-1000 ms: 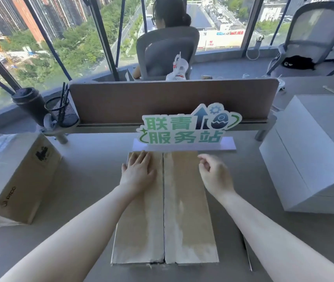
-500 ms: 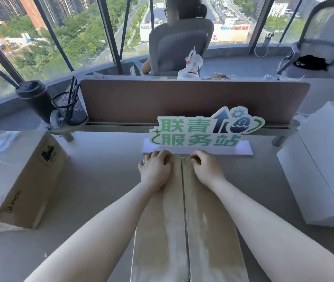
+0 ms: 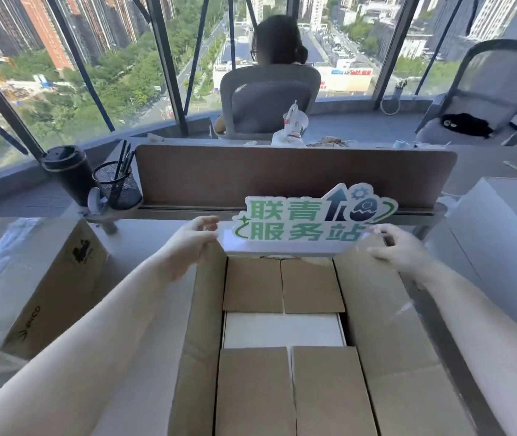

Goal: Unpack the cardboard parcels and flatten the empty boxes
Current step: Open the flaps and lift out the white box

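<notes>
A long brown cardboard parcel (image 3: pixel 386 325) lies in front of me on the grey desk with its two long top flaps spread apart. My left hand (image 3: pixel 188 247) grips the far end of the left flap (image 3: pixel 202 341). My right hand (image 3: pixel 400 250) holds the far end of the right flap. Inside, shorter inner flaps (image 3: pixel 252 286) cover both ends, and a white item (image 3: pixel 282 330) shows between them. A second parcel (image 3: pixel 27 291), brown and wrapped in clear plastic, sits at the left.
A green and white cut-out sign (image 3: pixel 310 220) stands just behind the open parcel, against a brown desk divider (image 3: pixel 282 174). A big white box (image 3: pixel 502 247) is at the right. A black cup (image 3: pixel 68 174) and mesh pen holder (image 3: pixel 117 187) stand back left. A person sits beyond the divider.
Both hands met at the centre seam at the far end, then pulled the two long flaps apart. The parcel now stands open and my view has moved closer over it.
</notes>
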Demonstrator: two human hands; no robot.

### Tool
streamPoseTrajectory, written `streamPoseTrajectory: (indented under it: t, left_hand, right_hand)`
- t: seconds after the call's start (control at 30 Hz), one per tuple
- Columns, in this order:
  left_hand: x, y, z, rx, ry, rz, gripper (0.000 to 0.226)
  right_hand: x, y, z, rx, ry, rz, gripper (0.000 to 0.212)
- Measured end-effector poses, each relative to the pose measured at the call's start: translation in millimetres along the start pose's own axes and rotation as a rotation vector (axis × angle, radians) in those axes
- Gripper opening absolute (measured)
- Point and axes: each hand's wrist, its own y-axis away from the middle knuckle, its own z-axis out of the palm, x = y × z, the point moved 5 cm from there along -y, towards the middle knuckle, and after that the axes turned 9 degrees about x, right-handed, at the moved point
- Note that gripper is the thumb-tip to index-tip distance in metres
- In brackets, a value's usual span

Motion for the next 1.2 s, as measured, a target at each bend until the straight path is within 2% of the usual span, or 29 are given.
streamPoseTrajectory:
  t: [0.03, 0.1, 0.13, 0.17, 0.2, 0.23, 0.3, 0.37, 0.43, 0.5, 0.53, 0.6, 0.67, 0.7, 0.77, 0.83, 0.93, 1.03, 1.07, 1.13, 1.2]
  left_hand:
    - [-3, -2, -15, 0.091, -0.127, 0.056, 0.042]
    - [-11, 3, -30, 0.227, -0.745, 0.187, 0.049]
    - [-20, 8, -27, 0.227, -1.030, 0.230, 0.050]
    - [-34, 12, -21, 0.189, -1.165, 0.227, 0.054]
    - [-49, 17, -12, 0.143, -1.156, 0.168, 0.064]
    - [-64, 24, -2, 0.086, -1.033, 0.079, 0.077]
    - [-86, 40, 26, -0.048, -0.609, -0.062, 0.099]
    - [-98, 56, 52, -0.124, -0.229, -0.129, 0.110]
    - [-108, 65, 62, -0.094, -0.090, -0.148, 0.126]
    - [-114, 70, 62, -0.103, -0.075, -0.161, 0.141]
    - [-117, 74, 60, -0.125, -0.070, -0.155, 0.140]
    - [-120, 81, 56, -0.145, -0.073, -0.115, 0.120]
    - [-117, 87, 50, -0.119, -0.211, -0.061, 0.102]
    - [-113, 90, 46, -0.068, -0.314, -0.036, 0.100]
    - [-104, 94, 38, 0.049, -0.537, -0.003, 0.107]
    - [-97, 98, 35, 0.124, -0.693, 0.024, 0.104]
    - [-85, 108, 33, 0.192, -0.865, 0.142, 0.088]
    - [-66, 115, 28, 0.346, -0.818, 0.319, 0.056]
    - [-60, 115, 28, 0.391, -0.721, 0.345, 0.046]
    - [-45, 110, 30, 0.418, -0.458, 0.337, 0.047]
    - [-34, 95, 38, 0.389, -0.266, 0.310, 0.034]
  right_hand:
    - [11, 0, -7, 0.041, 0.161, -0.009, 0.042]
    - [32, 7, -9, 0.072, 0.523, -0.018, 0.065]
    - [40, 14, -3, 0.060, 0.622, -0.019, 0.070]
    - [49, 22, 8, 0.025, 0.636, -0.008, 0.069]
    - [55, 33, 21, -0.029, 0.595, 0.015, 0.067]
    - [62, 44, 36, -0.088, 0.491, 0.064, 0.069]
    - [64, 68, 65, -0.180, 0.167, 0.160, 0.069]
    - [54, 91, 87, -0.238, -0.095, 0.183, 0.049]
    - [46, 105, 98, -0.257, -0.179, 0.165, 0.031]
    - [49, 111, 102, -0.270, -0.202, 0.164, 0.029]
    - [52, 115, 102, -0.279, -0.196, 0.159, 0.034]
    - [60, 122, 102, -0.303, -0.150, 0.139, 0.052]
    - [66, 128, 99, -0.286, -0.051, 0.110, 0.074]
    - [66, 130, 97, -0.267, 0.026, 0.088, 0.079]
    - [62, 132, 90, -0.218, 0.217, 0.040, 0.067]
    - [54, 135, 82, -0.160, 0.431, -0.023, 0.057]
    - [42, 142, 69, 0.029, 0.607, -0.131, 0.067]
    - [27, 143, 57, 0.246, 0.424, -0.236, 0.061]
    - [20, 140, 55, 0.246, 0.294, -0.224, 0.055]
    - [6, 124, 58, 0.182, -0.039, -0.150, 0.040]
    - [-8, 105, 64, 0.138, -0.214, -0.098, 0.022]
